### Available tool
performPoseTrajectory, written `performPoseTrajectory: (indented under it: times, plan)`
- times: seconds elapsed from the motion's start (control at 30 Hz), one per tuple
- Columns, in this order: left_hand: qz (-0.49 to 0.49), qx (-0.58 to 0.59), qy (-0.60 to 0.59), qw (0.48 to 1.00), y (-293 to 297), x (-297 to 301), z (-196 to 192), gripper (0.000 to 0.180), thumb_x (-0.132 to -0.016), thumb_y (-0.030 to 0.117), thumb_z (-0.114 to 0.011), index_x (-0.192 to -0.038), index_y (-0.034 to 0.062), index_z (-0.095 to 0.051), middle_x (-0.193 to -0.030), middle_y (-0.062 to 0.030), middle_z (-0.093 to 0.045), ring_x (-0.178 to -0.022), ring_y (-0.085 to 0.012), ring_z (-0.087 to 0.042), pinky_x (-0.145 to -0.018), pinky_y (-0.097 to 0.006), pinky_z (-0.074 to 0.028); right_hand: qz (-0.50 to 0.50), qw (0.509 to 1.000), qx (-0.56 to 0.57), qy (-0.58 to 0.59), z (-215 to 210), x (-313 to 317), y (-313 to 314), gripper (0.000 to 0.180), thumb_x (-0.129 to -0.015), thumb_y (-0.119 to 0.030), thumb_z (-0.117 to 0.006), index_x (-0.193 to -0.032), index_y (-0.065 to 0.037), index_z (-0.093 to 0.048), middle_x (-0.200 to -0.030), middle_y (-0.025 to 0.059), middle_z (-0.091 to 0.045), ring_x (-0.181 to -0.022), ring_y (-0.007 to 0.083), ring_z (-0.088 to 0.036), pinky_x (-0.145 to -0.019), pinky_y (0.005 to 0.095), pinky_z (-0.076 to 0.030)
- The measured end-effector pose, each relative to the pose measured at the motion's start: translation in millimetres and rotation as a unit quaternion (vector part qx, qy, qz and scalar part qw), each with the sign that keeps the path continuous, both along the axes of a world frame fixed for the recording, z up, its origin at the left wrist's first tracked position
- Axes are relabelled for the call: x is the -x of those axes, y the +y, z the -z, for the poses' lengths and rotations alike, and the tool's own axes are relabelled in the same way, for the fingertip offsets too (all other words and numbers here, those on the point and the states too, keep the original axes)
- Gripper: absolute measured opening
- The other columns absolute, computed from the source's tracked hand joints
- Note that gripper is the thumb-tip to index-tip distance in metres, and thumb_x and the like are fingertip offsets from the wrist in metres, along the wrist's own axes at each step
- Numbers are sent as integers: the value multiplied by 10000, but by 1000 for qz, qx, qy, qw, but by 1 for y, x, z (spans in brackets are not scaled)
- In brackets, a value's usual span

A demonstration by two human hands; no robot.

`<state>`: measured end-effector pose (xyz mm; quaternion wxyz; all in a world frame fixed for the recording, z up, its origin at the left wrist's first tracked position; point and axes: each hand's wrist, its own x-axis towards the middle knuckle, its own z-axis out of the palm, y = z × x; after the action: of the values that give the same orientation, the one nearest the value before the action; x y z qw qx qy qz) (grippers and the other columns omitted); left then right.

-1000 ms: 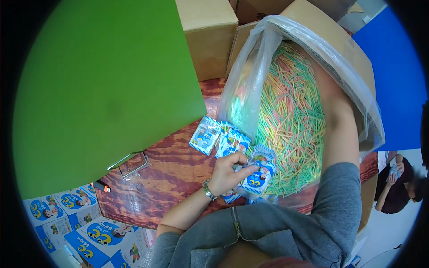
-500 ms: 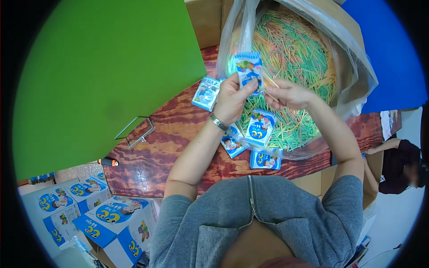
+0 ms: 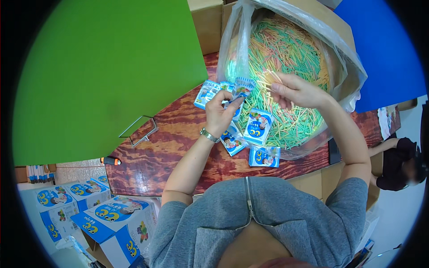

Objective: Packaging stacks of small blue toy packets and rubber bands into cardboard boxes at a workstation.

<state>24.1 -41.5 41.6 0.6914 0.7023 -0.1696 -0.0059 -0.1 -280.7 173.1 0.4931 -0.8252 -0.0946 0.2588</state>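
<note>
Sticks in bag, packets on table before it

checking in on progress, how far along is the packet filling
Early, by the look of it. Three packets lie by the bag's edge; whether they're filled is unclear. In hand: the left hand holds a packet, the right hand pinches sticks. The bag remains heaped with sticks.

a small blue-and-white packet stands upright, pinched at its lower part, its open top just beside a thin bundle of pale sticks. the bundle sits tilted above a heap of green, yellow and orange sticks.
</note>
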Motion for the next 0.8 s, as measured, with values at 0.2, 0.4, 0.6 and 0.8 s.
performPoseTrajectory:
  times: [0.2, 0.4, 0.6, 0.8]
  plan:
    - [-67, -73, -101, 990, -8, 5, 6, 184, -815, 105, -781, -818, 23, -616, -732, 7, -643, -652, -32, -539, -568, -215, -444, -44, 979, 80, -183, -16, -6, 11, 262, -1037, -280, -447, -914, -56, -501, -694, 26, -543, -590, 98, -545, -520, 269, -444]
    - [-91, -96, -103, 986, 1, 5, -10, 216, -797, 129, -785, -791, 24, -596, -677, -65, -647, -601, -144, -624, -558, -285, -478, -58, 931, 172, -318, -16, -14, 1, 188, -1007, -201, -487, -967, -19, -510, -789, 129, -568, -708, 281, -590, -617, 389, -454]
    - [-82, -101, -107, 986, -3, 4, -11, 219, -798, 130, -783, -774, 18, -596, -668, -69, -658, -591, -138, -630, -545, -281, -475, -34, 880, 279, -383, -15, -14, -14, 156, -972, -161, -528, -1005, -8, -519, -874, 190, -575, -829, 378, -573, -696, 441, -442]
    - [-88, -115, -146, 979, -8, 4, -4, 219, -780, 122, -792, -798, 25, -597, -715, -86, -638, -607, -185, -627, -546, -304, -477, -91, 938, 204, -264, -33, -9, 4, 156, -982, -169, -515, -993, -13, -521, -799, 172, -586, -677, 335, -604, -602, 439, -453]
